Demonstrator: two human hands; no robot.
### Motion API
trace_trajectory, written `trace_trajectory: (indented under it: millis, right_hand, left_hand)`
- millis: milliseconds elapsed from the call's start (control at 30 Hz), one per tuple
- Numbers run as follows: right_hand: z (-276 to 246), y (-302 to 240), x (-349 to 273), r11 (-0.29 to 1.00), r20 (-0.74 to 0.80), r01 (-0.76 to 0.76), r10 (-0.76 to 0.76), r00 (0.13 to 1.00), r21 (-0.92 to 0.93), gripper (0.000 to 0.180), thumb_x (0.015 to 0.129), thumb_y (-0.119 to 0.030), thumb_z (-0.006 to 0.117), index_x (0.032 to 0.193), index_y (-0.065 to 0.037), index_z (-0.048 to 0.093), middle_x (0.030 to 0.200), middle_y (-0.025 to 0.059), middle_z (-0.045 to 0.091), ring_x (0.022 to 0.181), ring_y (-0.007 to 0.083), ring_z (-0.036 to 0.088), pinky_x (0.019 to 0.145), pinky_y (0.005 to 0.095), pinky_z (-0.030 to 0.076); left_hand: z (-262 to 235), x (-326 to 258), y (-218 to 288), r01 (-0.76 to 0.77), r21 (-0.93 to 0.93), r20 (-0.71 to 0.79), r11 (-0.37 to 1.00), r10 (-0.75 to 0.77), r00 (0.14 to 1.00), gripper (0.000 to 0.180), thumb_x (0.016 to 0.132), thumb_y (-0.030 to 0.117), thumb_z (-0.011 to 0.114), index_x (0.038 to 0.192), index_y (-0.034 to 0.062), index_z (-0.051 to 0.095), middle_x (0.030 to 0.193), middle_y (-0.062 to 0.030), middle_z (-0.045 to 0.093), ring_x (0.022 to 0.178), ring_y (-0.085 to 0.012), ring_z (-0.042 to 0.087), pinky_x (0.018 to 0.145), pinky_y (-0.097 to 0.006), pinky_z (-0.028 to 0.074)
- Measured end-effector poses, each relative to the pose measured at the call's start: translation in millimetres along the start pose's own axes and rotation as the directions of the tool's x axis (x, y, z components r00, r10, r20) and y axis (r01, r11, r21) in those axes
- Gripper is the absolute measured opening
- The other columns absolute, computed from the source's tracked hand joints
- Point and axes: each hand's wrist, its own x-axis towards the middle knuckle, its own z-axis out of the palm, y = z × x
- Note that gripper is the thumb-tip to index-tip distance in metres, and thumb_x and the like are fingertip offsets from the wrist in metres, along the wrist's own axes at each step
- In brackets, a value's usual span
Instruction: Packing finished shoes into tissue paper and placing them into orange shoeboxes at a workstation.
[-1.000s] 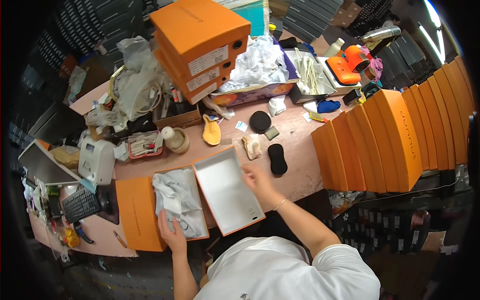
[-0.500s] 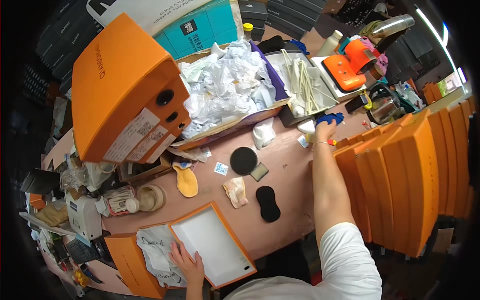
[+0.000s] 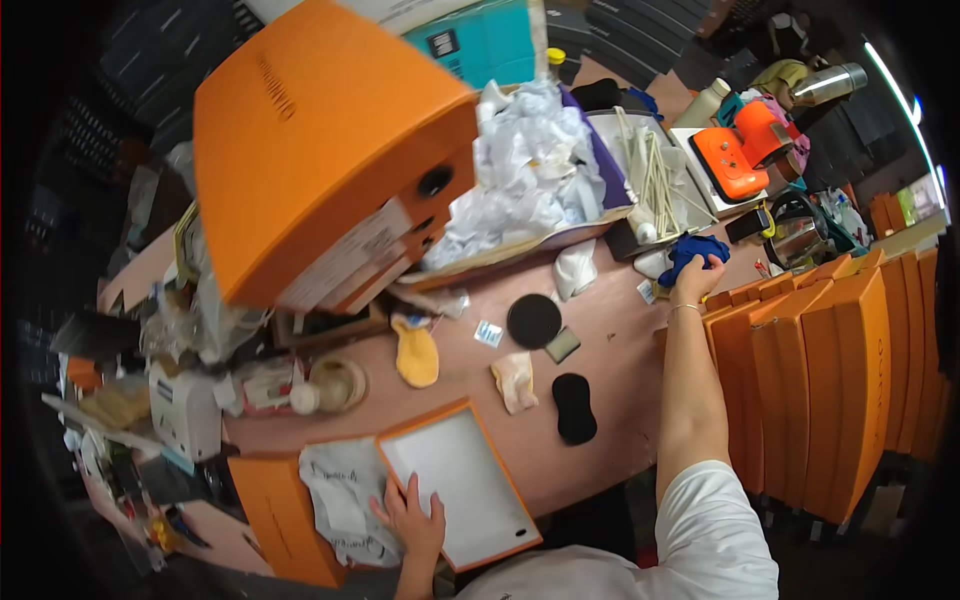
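My right hand [image 3: 697, 282] stretches far across the pink table and is closed on a bunched blue cloth [image 3: 692, 252]. The cloth is beside a small white pad and the grey tray of sticks. My left hand [image 3: 415, 522] lies with fingers spread over the near edge between an open orange box lid [image 3: 462, 475] with a white inside and printed white tissue paper [image 3: 345, 490]. That tissue covers the opening of an orange shoebox [image 3: 275, 510] at the lower left; what is under it is hidden.
Stacked orange boxes [image 3: 800, 390] stand right of my arm. A large orange box [image 3: 330, 150] rises at the left, beside a carton of crumpled paper [image 3: 550, 165]. A black disc [image 3: 534, 321], black oval pad [image 3: 574, 408], yellow insole [image 3: 417, 357] and stained cloth [image 3: 514, 382] lie mid-table.
The whole view has shifted, so things sit farther right. The blue cloth looks more bunched up in my right hand. My left hand's fingers have spread and reach more over the lid.
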Motion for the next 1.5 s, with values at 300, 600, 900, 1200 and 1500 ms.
trace_trajectory:
  millis: [300,600,900,1200,1500]
  right_hand:
    - [-268,-204,-252,0.882,0.89,0.328,-0.413,0.193,0.339,0.045,0.072,0.004,0.058,0.116,-0.003,0.063,0.095,0.0111,0.055,0.084,0.0212,0.057,0.074,0.0312,0.048]
    - [-233,-179,-378,0.548,0.893,0.748,-0.431,-0.133,0.376,0.063,0.077,-0.014,0.069,0.132,0.005,0.044,0.139,0.0281,0.036,0.125,0.0455,0.039,0.104,0.0436,0.037]
    - [-175,-107,-451,0.752,0.918,0.656,-0.306,0.253,0.07,0.037,0.076,-0.013,0.065,0.106,0.004,0.054,0.124,0.0297,0.043,0.119,0.0456,0.04,0.103,0.0511,0.033]
    - [-178,-112,-451,0.529,0.688,0.456,-0.645,-0.332,0.716,0.03,0.077,-0.011,0.057,0.105,0.001,0.062,0.114,0.0126,0.056,0.116,0.0292,0.048,0.102,0.0395,0.037]
    - [-160,-123,-416,0.311,0.726,0.727,-0.585,-0.361,0.612,0.028,0.078,-0.017,0.06,0.104,-0.008,0.063,0.102,0.0048,0.053,0.103,0.0221,0.048,0.084,0.0347,0.036]
  left_hand:
    - [-23,-18,-5,-0.038,-0.152,0.097,0.988,0.053,0.994,0.082,0.076,0.023,0.069,0.142,-0.0036,0.029,0.144,-0.0206,0.035,0.136,-0.0328,0.03,0.11,-0.063,0.005]
    - [-24,-27,-11,-0.236,-0.107,0.131,0.966,0.249,0.96,0.082,0.075,0.018,0.067,0.143,-0.0041,0.028,0.148,-0.0234,0.027,0.14,-0.0371,0.023,0.11,-0.063,0.009]
    - [-8,-29,-17,-0.024,-0.61,0.137,0.792,0.136,0.981,0.078,0.075,-0.006,0.044,0.144,-0.0116,0.009,0.144,-0.0363,0.025,0.13,-0.0499,0.032,0.11,-0.045,0.028]
    - [-4,-24,-19,-0.072,-0.591,0.095,0.804,0.158,0.983,0.077,0.075,-0.005,0.042,0.145,-0.0097,0.012,0.144,-0.0354,0.025,0.131,-0.0488,0.031,0.109,-0.044,0.03]
    - [-2,-27,-11,0.019,-0.626,0.07,0.78,0.032,0.997,0.076,0.078,-0.006,0.041,0.147,-0.0058,0.01,0.138,-0.0364,0.033,0.125,-0.0489,0.039,0.104,-0.045,0.034]
